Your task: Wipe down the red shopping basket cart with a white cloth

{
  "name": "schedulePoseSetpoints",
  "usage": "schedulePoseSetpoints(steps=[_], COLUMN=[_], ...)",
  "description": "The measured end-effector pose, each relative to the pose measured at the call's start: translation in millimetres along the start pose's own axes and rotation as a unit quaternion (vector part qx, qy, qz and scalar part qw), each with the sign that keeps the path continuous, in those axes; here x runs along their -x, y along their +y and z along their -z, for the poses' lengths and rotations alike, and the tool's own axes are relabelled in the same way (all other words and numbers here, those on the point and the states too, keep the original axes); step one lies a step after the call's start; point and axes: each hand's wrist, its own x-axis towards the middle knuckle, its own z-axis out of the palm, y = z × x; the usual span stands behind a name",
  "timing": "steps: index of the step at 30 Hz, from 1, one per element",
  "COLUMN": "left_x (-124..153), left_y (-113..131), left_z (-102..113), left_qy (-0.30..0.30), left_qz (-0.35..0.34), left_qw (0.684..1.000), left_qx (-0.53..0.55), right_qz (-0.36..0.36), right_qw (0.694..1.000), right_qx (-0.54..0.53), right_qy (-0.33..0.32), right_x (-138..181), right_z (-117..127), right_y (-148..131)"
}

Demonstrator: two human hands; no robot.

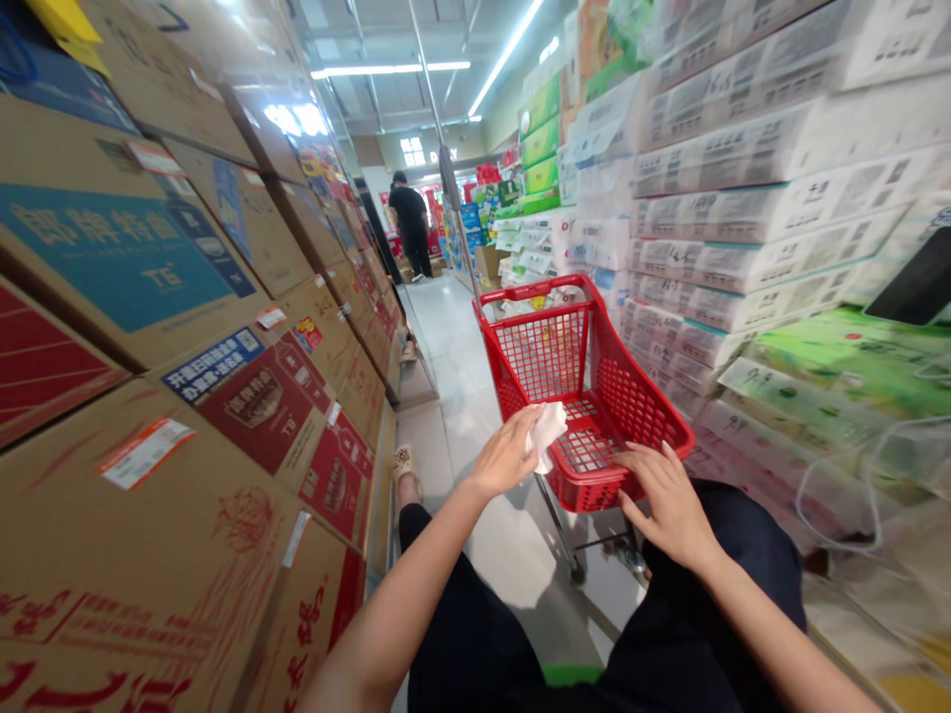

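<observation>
A red plastic shopping cart point(646, 396) with a mesh basket stands between my knees in the aisle. My left hand point(505, 456) grips a crumpled white tissue point(548, 434) at the cart's near left side; whether the tissue touches the rim I cannot tell. At the near right corner is my right hand point(665, 500), fingers spread and holding nothing, with the fingertips at the basket's rim. Through the mesh the basket's floor shows, and under it are metal legs and a caster point(577, 570).
Stacked cardboard cartons point(185, 495) line the left side. Wrapped tissue packs point(713, 218) rise on the right, with a dark phone point(913, 282) and a white cable point(877, 495) near the green packs. A thin pole point(450, 178) stands beyond the cart. Farther off, a person in black point(408, 218) stands.
</observation>
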Motion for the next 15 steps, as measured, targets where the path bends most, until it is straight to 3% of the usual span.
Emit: schedulePoseSetpoints(steps=[8,15], left_x=[5,5], left_y=[-5,-3], left_z=[-24,0], left_qy=[-0.041,-0.085], left_qz=[-0.017,-0.040], left_qw=[0.999,0.994], left_qx=[-0.032,-0.051], right_qz=[-0.001,0.010], right_qw=[1.000,1.000], right_qx=[0.003,0.005], right_qy=[0.000,0.006], right_x=[0,0], right_z=[1,0], right_y=[0,1])
